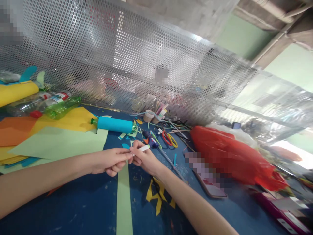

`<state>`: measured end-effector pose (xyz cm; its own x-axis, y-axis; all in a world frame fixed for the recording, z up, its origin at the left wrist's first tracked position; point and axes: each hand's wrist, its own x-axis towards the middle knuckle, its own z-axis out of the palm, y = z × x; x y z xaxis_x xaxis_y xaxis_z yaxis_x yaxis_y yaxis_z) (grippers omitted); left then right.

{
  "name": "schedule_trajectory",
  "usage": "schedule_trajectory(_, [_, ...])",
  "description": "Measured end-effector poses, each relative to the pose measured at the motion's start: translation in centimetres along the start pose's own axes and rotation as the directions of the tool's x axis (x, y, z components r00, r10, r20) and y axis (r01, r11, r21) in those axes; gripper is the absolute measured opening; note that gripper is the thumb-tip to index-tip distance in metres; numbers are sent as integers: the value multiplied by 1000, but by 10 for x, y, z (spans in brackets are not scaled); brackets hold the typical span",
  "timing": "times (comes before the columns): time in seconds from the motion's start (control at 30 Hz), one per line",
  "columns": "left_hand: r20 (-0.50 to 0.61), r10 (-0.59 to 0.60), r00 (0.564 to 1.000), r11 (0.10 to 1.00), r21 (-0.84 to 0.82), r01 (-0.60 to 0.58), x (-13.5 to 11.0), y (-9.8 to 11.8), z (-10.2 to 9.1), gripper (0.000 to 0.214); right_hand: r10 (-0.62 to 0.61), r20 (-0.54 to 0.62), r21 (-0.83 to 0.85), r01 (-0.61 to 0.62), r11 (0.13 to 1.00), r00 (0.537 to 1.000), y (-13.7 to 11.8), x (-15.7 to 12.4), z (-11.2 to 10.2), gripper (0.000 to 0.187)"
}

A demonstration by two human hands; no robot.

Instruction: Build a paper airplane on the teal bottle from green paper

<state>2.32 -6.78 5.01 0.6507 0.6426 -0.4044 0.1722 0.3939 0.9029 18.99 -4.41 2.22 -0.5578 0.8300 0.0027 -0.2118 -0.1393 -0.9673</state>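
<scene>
My right hand (144, 158) is closed around a slim white pen with a green end (144, 148), its other end pointing at my left fingers. My left hand (113, 160) meets it with thumb and fingers pinched together; what they grip is hidden. Just above those left fingertips shows a small blue paper piece (125, 146), and I cannot tell whether it is held or lying. Under both hands runs a long pale green paper strip (124, 195). Beyond them lies a green bottle wrapped in blue paper (114, 124).
Coloured paper sheets (58, 142) and plastic bottles (63, 106) are at left. A glue gun (153, 142), scissors (170, 139) and cups of sticks (149, 116) lie ahead. To the right are a phone (210, 179) and a red plastic bag (227, 153). Yellow scraps (156, 197) lie nearby. A perforated metal screen (137, 58) stands behind.
</scene>
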Motion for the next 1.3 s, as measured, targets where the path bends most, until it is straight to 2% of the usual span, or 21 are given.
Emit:
schedule_trajectory(0.13, [90, 34, 995, 999, -37, -30, 3, -2, -4, 35, -5, 19, -24, 6, 1000, 1000, -2, 0, -2, 30])
schedule_trajectory(0.3, [62, 69, 996, 990, -128, -61, 8, -9, -3, 31, 36, -5, -4, -36, 999, 999, 2, 2, -3, 30])
schedule_trajectory(0.4, [105, 55, 993, 984, -172, -36, 10, -11, -2, 32, 19, -53, 5, -18, 1000, 998, 7, 3, -2, 31])
schedule_trajectory(0.5, [93, 67, 993, 983, -177, -49, 10, -12, -3, 30, -2, -58, 9, 2, 1000, 998, 7, 3, -1, 33])
schedule_trajectory(0.63, [129, 116, 985, 974, -207, -88, 7, -12, 0, 28, -12, -83, 0, 12, 1000, 996, 1, 0, 4, 31])
schedule_trajectory(0.77, [155, 110, 982, 972, -222, -74, 3, -13, 6, 31, -58, -115, -31, 55, 998, 992, -5, -3, 10, 29])
schedule_trajectory(0.87, [110, 96, 989, 976, -205, -72, 2, -9, 8, 35, -96, -141, -58, 89, 994, 985, -6, -2, 11, 27])
schedule_trajectory(0.93, [44, 63, 997, 987, -152, -55, 3, -4, 6, 43, -139, -208, -46, 132, 990, 968, -6, 0, 7, 28])
schedule_trajectory(1.0, [-98, 63, 993, 998, 14, -62, 3, -1, 3, 52, -204, -349, -28, 208, 978, 914, -5, 3, 2, 29])
schedule_trajectory(1.03, [-185, 117, 976, 982, 168, -86, 3, -1, 2, 52, -235, -429, -29, 246, 969, 873, -4, 5, 0, 29])
schedule_trajectory(1.07, [-253, 208, 945, 926, 363, -107, 2, -3, 3, 47, -257, -494, -38, 275, 961, 831, -3, 6, -3, 28])
schedule_trajectory(1.1, [-278, 322, 905, 813, 571, -114, 0, -6, 5, 40, -270, -536, -53, 287, 956, 800, -1, 7, -5, 27])
schedule_trajectory(1.13, [-230, 431, 872, 638, 762, -114, -2, -12, 9, 30, -278, -553, -74, 286, 955, 786, 0, 8, -5, 26])
schedule_trajectory(1.17, [-160, 475, 865, 455, 886, -86, -4, -19, 15, 26, -282, -541, -101, 272, 957, 792, 2, 8, -5, 24])
schedule_trajectory(1.23, [20, 476, 879, 82, 994, -67, -7, -38, 31, 19, -284, -452, -195, 217, 957, 845, 7, 8, -3, 22])
schedule_trajectory(1.27, [38, 469, 882, -64, 998, -9, -8, -48, 39, 25, -286, -393, -269, 188, 945, 874, 10, 7, -1, 23])
schedule_trajectory(1.3, [10, 503, 864, -174, 981, 90, -8, -57, 47, 33, -288, -335, -352, 165, 921, 897, 12, 7, 0, 22])
